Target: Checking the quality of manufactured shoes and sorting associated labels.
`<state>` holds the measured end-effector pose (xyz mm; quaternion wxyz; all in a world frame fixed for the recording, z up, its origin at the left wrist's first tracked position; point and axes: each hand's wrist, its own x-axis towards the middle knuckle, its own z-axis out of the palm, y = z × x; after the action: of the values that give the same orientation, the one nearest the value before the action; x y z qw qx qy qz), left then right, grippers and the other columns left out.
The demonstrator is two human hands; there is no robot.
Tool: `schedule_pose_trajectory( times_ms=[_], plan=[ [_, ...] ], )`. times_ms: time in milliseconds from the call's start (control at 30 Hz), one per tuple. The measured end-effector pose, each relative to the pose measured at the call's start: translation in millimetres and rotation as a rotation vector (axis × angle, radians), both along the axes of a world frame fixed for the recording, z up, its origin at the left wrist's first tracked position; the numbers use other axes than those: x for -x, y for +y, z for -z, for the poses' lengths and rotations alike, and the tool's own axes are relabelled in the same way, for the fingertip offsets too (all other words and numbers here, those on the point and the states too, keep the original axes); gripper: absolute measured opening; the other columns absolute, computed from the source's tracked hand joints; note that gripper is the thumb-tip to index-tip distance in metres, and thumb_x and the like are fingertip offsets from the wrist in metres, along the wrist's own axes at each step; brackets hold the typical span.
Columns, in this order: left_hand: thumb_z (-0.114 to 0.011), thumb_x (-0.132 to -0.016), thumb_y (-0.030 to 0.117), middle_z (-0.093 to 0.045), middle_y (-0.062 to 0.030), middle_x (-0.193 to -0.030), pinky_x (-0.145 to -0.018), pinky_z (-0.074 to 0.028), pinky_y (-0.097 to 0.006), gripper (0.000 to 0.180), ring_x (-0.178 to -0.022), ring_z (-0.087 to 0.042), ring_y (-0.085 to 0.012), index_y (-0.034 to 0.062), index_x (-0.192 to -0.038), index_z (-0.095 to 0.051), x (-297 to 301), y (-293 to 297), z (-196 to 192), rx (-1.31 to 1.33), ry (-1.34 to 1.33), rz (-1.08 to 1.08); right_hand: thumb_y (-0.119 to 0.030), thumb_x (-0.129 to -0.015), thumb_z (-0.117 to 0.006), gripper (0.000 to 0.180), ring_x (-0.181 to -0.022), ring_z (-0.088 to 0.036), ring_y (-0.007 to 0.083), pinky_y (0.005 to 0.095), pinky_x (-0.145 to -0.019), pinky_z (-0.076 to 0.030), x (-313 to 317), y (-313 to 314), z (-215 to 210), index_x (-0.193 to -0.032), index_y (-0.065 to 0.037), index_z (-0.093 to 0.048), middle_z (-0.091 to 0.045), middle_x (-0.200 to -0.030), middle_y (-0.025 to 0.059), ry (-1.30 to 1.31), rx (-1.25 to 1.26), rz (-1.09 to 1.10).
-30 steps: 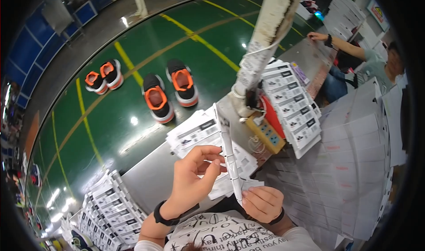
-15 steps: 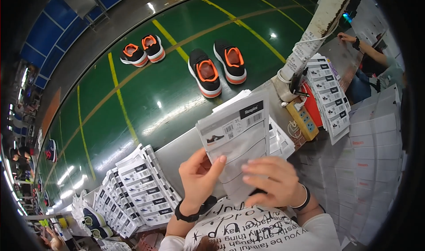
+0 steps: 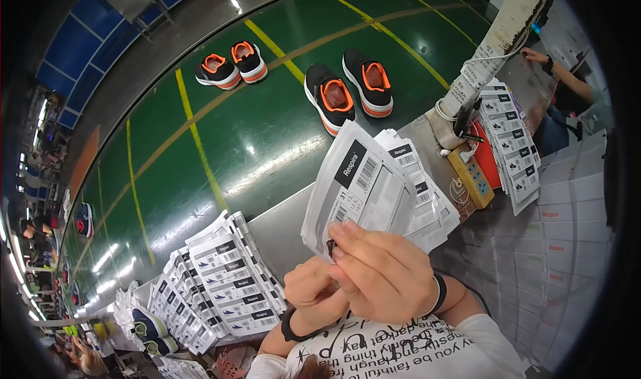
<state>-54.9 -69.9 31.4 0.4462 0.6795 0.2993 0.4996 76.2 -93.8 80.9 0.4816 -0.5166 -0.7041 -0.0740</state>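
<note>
While both hands grip the white label sheet (image 3: pixel 357 192) just above them, the right hand (image 3: pixel 384 279) pinches its lower edge and the left hand (image 3: pixel 314 291) is curled closed under it. Peeling should go slowly from a corner, keeping the sheet flat over the surface (image 3: pixel 280 232), clear of the label stack (image 3: pixel 224 282) to the left.

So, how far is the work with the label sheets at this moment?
Done, it seems: a fanned row of label sheets lies at the left of the metal table. In hand: both hands, left hand and right hand, hold one white label sheet up. Left: a stack of sheets lies behind it, and another row at the right.
</note>
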Motion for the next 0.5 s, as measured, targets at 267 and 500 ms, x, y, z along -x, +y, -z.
schedule_pose_trajectory(
  times_ms=[267, 500],
  plan=[
    [-0.069, -0.066, -0.003, -0.048, -0.0048, -0.055, -0.042, -0.028, -0.023, 0.01, -0.046, -0.039, -0.0103, -0.0025, -0.068, -0.059, 2.9, 16.4, 1.9, 0.027, -0.044, 0.06, -0.009, -0.066, -0.07, 0.019, -0.076, -0.062, 0.0215, 0.0266, -0.061, -0.048, -9.4, 15.7, 6.1, -0.083, -0.004, -0.064, -0.065, -0.096, 0.0098, 0.103, 0.032, -0.065],
    [-0.064, -0.079, -0.004, -0.064, -0.0075, -0.088, -0.061, -0.045, -0.02, 0.025, -0.074, -0.055, -0.0066, -0.0074, -0.104, -0.062, 23.9, 28.6, 12.0, 0.408, -0.034, 0.042, -0.005, -0.077, -0.066, 0.014, -0.071, -0.062, 0.0222, 0.0254, -0.064, -0.049, -23.0, 45.7, 36.2, -0.085, 0.001, -0.057, -0.064, -0.088, 0.0113, 0.536, 0.377, -0.102]
  ],
)
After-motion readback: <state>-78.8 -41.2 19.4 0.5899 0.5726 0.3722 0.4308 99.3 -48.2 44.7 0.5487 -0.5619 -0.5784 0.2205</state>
